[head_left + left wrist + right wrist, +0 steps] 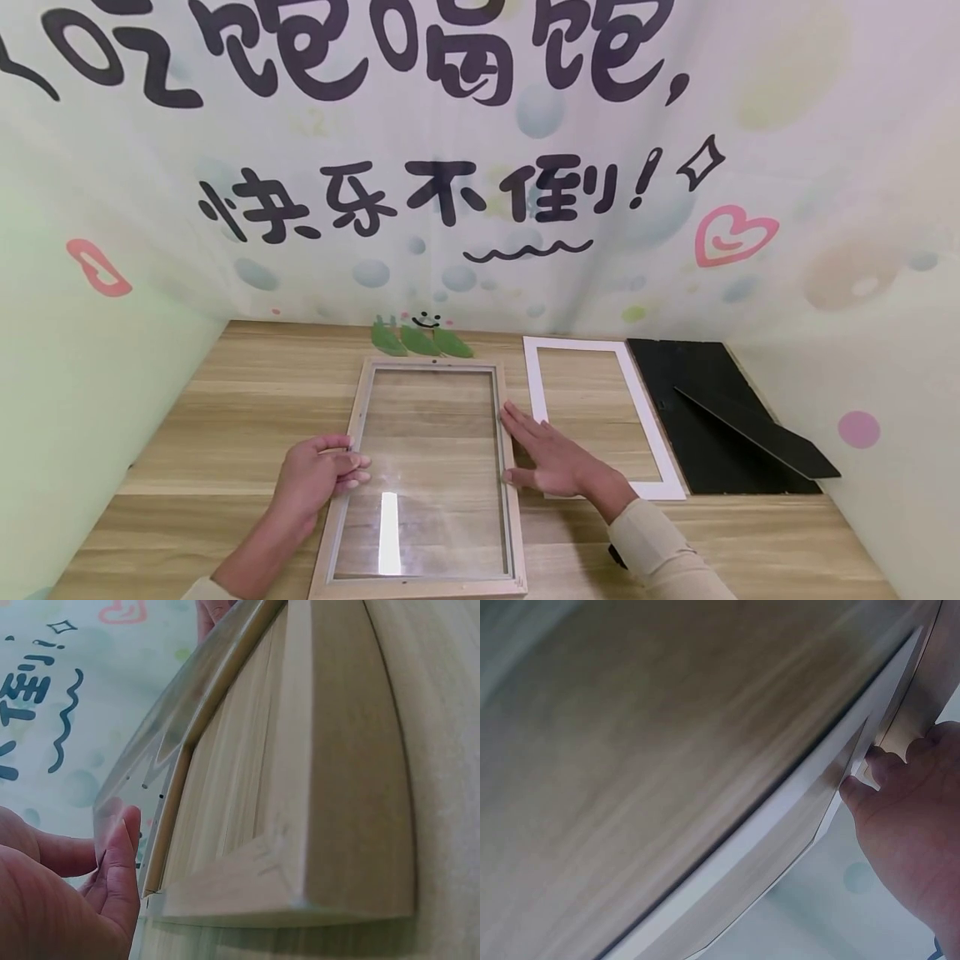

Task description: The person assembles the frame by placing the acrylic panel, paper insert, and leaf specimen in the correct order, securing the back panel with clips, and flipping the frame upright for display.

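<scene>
A light wooden picture frame (512,517) lies flat on the table in the head view. Over its opening is a clear pane (435,467) with a bright reflection near its lower end. My left hand (318,471) is at the frame's left side. In the left wrist view, that hand's thumb and fingers pinch the edge of the pane (142,761), which is tilted up from the wood there. My right hand (551,454) rests its straight fingers along the frame's right side; its thumb touches the same side lower down.
Three green leaves (417,341) lie beyond the frame's far end. To the right is a white mat border (647,400), then a black backing board (690,375) with its stand leg (757,433) raised. A printed cloth wall (480,283) rises behind the table.
</scene>
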A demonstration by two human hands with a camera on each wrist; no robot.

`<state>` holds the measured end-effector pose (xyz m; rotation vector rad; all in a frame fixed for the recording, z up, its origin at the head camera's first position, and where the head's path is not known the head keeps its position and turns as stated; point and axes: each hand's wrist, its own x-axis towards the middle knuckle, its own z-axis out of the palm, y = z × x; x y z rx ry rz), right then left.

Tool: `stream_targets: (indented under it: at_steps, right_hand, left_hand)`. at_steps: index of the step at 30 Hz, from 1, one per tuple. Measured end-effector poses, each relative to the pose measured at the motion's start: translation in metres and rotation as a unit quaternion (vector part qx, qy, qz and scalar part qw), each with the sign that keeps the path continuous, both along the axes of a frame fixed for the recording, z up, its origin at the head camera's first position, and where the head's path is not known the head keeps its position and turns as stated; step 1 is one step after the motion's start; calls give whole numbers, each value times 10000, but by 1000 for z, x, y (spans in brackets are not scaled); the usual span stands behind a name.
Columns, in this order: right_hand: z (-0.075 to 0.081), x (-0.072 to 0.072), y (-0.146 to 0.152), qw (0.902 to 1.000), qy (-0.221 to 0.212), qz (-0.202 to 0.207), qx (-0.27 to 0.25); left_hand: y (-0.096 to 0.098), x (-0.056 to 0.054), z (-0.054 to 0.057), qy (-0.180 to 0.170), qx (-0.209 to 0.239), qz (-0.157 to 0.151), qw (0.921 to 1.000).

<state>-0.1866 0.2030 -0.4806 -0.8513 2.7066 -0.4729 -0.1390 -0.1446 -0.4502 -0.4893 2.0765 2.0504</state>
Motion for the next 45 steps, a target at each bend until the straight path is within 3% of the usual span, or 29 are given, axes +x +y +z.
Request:
stream_targets:
  at_steps: [15,22,26,33,39,45]
  right_hand:
    - [2,0,0,10000,-28,-4,-41]
    - [1,-1,2,10000,-38,-51,-25]
    - [1,-1,2,10000,-57,-71,-9]
    - [0,-2,1,10000,-71,-62,0]
    - [1,-2,0,9999,-123,-66,-13]
    - [1,-1,0,9999,-118,-54,-13]
  left_hand:
    - [5,3,-7,141,-322,10,9994]
    - [6,1,-8,363,-1088,-174,9932]
    - [7,1,-8,489,-1672,-214,9845]
    - [5,2,-7,721,-2746,-354,9582]
    - [3,3,-11,929,-3254,-536,9395]
    - [3,6,-9,1097,-3520,-754,9265]
